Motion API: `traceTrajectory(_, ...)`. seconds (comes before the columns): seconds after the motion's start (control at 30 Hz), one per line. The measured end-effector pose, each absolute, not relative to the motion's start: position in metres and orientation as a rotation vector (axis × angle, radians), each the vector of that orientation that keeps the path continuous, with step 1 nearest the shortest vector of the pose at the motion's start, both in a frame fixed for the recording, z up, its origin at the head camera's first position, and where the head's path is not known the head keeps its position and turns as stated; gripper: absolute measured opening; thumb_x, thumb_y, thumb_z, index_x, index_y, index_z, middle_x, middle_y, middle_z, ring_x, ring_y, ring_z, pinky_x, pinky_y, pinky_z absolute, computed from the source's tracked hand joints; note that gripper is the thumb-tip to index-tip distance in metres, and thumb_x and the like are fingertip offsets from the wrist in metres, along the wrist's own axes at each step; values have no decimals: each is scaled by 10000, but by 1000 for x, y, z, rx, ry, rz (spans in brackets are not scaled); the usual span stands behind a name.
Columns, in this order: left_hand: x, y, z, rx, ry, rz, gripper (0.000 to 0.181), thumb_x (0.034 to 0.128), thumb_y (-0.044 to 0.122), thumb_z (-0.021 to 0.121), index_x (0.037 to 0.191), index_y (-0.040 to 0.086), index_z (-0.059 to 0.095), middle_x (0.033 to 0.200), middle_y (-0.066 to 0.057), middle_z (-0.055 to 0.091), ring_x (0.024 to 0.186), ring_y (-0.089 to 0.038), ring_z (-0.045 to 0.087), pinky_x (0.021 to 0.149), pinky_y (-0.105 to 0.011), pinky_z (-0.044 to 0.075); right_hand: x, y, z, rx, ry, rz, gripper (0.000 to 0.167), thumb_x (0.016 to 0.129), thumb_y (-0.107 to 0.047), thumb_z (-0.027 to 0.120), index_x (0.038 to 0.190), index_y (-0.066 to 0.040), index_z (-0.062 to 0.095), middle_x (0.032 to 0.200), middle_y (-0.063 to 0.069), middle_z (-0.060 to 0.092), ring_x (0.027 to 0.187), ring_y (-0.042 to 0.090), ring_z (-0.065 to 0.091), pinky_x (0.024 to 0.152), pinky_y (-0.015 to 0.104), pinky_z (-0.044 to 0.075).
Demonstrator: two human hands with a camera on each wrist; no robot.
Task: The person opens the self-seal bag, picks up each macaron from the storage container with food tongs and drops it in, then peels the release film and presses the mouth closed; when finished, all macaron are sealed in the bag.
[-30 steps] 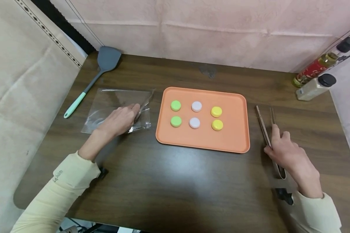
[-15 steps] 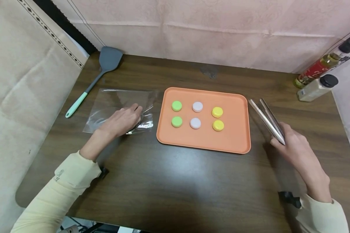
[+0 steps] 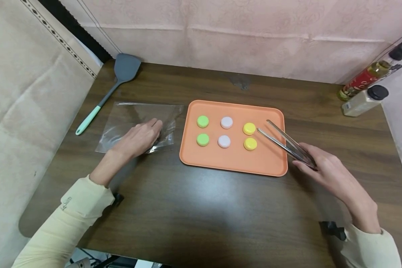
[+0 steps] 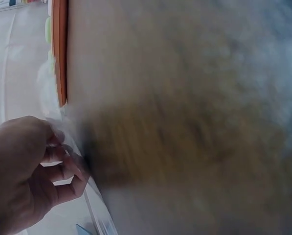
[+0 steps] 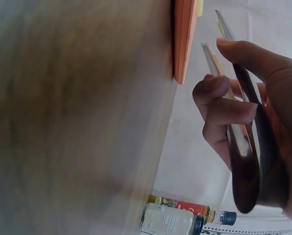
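My left hand (image 3: 139,138) pinches the right part of a clear plastic bag (image 3: 127,111) lying on the table; in the left wrist view the fingers of that hand (image 4: 35,169) are bent together at the bag's edge. My right hand (image 3: 331,173) grips metal tongs (image 3: 296,150), whose parted tips hang over the right side of the orange tray (image 3: 234,163), beside the upper yellow disc (image 3: 249,128). The tray also bears a lower yellow disc (image 3: 250,144), two white discs (image 3: 224,141) and two green discs (image 3: 202,139). Between the tong tips there is nothing.
A grey spatula (image 3: 126,67) with a mint handle lies at the back left of the wooden table (image 3: 201,208). At the back right are an oil bottle with a red label (image 3: 361,80) and a black-capped jar (image 3: 360,104).
My right hand has picked the tongs up off the table and carried them left, over the tray. The left hand has hardly moved, while the bag's right edge has shifted a little.
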State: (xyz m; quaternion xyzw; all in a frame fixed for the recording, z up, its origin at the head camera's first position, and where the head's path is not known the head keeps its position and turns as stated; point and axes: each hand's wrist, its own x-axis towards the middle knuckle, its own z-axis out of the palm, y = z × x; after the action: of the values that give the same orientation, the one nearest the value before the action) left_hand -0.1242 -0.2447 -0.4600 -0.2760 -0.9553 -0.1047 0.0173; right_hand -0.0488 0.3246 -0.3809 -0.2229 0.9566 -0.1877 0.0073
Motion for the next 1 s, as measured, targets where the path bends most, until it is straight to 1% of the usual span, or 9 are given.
traceTrajectory(0.17,-126,-254,-468,-898,-2851,-369,257,1183,188,361,1011,44,486,916,-101,510,715,-275,552,582,-463,552,-54,319,-378,-734,2954,-562,564,977,-137,846,1456,50,613,1054,109,701,842,210,605,694,426,538)
traceTrajectory(0.2,-130,-258,-478,-897,-2827,-361,268,1182,210,359,1007,51,485,907,-90,496,701,-264,538,569,-464,544,-55,317,-378,-742,2958,-555,569,973,-134,850,1460,44,617,1034,96,696,835,202,601,695,423,536)
traceTrajectory(0.27,-130,-259,-480,-901,-2800,-371,295,1185,236,348,994,55,480,890,-81,479,682,-251,516,553,-451,528,-56,316,-377,-750,2955,-539,576,968,-141,857,1465,36,624,986,63,677,816,177,584,679,388,519)
traceTrajectory(0.33,-129,-259,-477,-891,-2805,-393,291,1179,234,349,985,60,479,887,-78,474,680,-243,506,560,-445,525,-58,314,-377,-760,2949,-528,566,970,-153,859,1462,15,636,924,17,633,786,140,550,657,336,475)
traceTrajectory(0.4,-124,-255,-466,-892,-2825,-424,287,1176,210,347,979,51,481,879,-92,481,679,-238,496,559,-420,519,-60,312,-378,-781,2944,-517,545,972,-170,860,1450,-10,652,864,-36,563,753,106,505,645,293,416)
traceTrajectory(0.53,-116,-250,-450,-901,-2850,-458,263,1166,147,362,951,51,478,856,-95,483,666,-202,458,540,-355,474,-66,306,-378,-822,2931,-510,502,976,-174,858,1424,-35,681,819,-55,524,720,86,479,639,280,395)
traceTrajectory(0.6,-118,-253,-456,-902,-2849,-461,265,1162,156,362,939,66,471,845,-78,473,658,-181,439,522,-334,443,-68,303,-378,-823,2927,-509,499,975,-182,860,1420,-35,688,808,-52,522,718,94,482,638,283,396)
traceTrajectory(0.83,-126,-256,-470,-907,-2828,-447,260,1156,214,366,977,67,485,869,-73,495,666,-203,477,531,-387,474,-72,302,-382,-803,2923,-519,486,960,-192,878,1396,-51,718,772,-64,520,694,96,476,616,280,386)
traceTrajectory(1.0,-113,-245,-440,-906,-2817,-501,239,1153,149,389,963,49,494,871,-102,510,663,-214,478,519,-408,462,-71,306,-384,-849,2952,-536,487,928,-143,898,1377,-43,738,755,-79,515,672,71,451,605,267,378)
